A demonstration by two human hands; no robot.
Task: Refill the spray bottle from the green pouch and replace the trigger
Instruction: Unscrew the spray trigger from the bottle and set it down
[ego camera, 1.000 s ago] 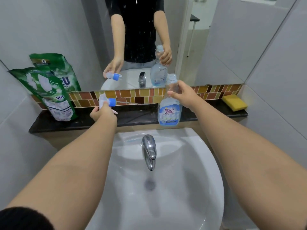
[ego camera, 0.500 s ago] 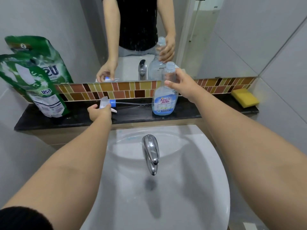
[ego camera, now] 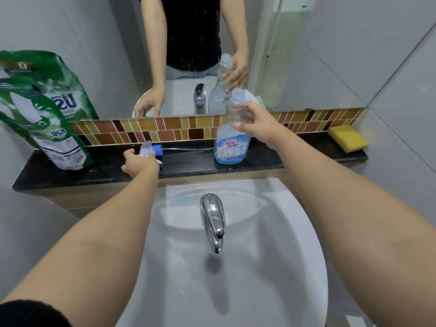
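Spray bottle [ego camera: 232,138] stands upright on the black counter [ego camera: 106,171] behind the sink [ego camera: 271,267], neck open, no trigger on it. Only a shallow band of blue liquid shows at the bottom, so it looks close to empty; refill not started, as far as I can judge. Right hand [ego camera: 257,123] is loosely round the bottle's neck, fingers curved at it; whether it has firm hold I cannot tell. Trigger [ego camera: 151,151] is off and lying on the counter left of the bottle, its thin tube reaching toward the bottle's base. Left hand [ego camera: 139,162] is on the trigger with fingers curled over it. Green pouch [ego camera: 47,123] leans against the wall at the far left of the counter, well apart from both hands, untouched. Can't see whether it's opened. Left: grab pouch, pour, screw trigger back on. Yellow sponge [ego camera: 348,138] far right, irrelevant.
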